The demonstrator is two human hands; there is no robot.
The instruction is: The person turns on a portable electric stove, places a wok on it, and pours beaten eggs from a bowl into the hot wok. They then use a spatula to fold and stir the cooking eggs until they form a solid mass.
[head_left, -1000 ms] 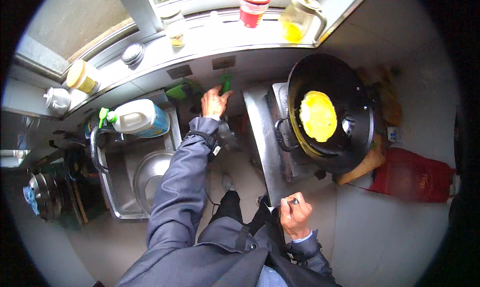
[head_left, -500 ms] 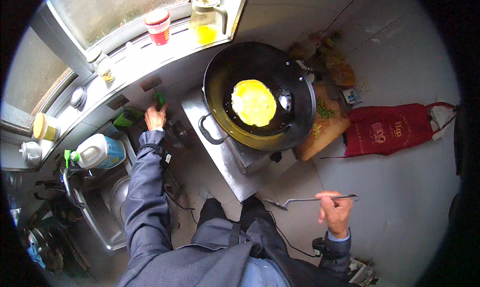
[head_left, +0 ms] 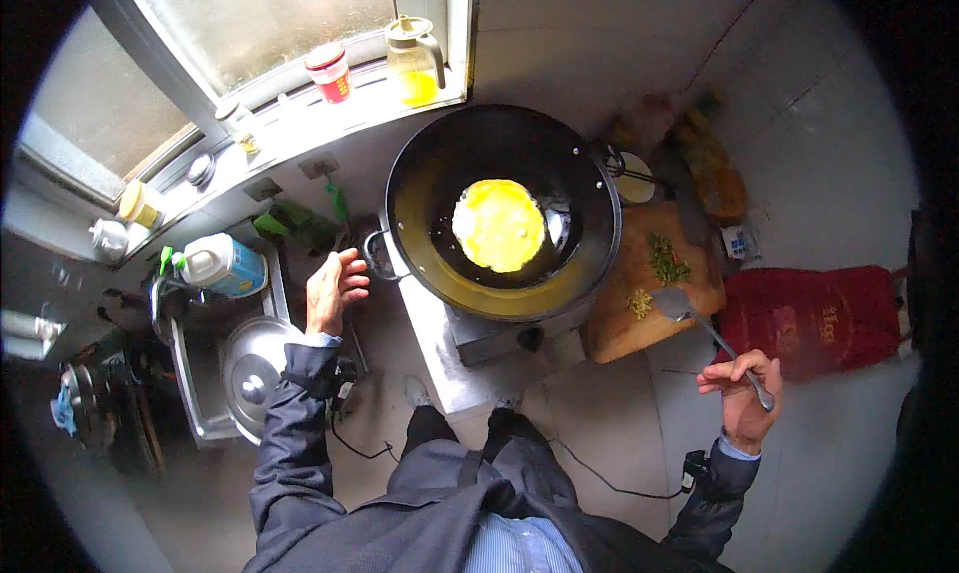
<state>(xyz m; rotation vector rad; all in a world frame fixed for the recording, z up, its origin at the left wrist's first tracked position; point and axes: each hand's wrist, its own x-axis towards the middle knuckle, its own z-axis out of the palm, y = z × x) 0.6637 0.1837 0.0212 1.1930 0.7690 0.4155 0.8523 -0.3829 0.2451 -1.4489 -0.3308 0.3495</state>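
A cramped kitchen corner seen from above: a window sill runs across the top, from ten to twelve o'clock, carrying a jug of yellow oil, a red-lidded cup and small jars. At the centre sits a wide black wok on a metal stove, with a round yellow egg spread flat in its middle, oil pooled around it.

The left hand, at about nine o'clock from the wok, hangs with fingers loosely curled and apart, holding nothing — just beside the wok's near side handle, likely close enough to steady the pan. Whether it touches the handle cannot be told.

The right hand, at four o'clock, is closed around the thin handle of a metal spatula, blade angled up toward the wok and poised over a wooden cutting board — within easy reach of the egg. Chopped greens lie on the board. A red cloth lies to its right.

At eight o'clock, a sink holds a steel lid; a white bottle stands above it.
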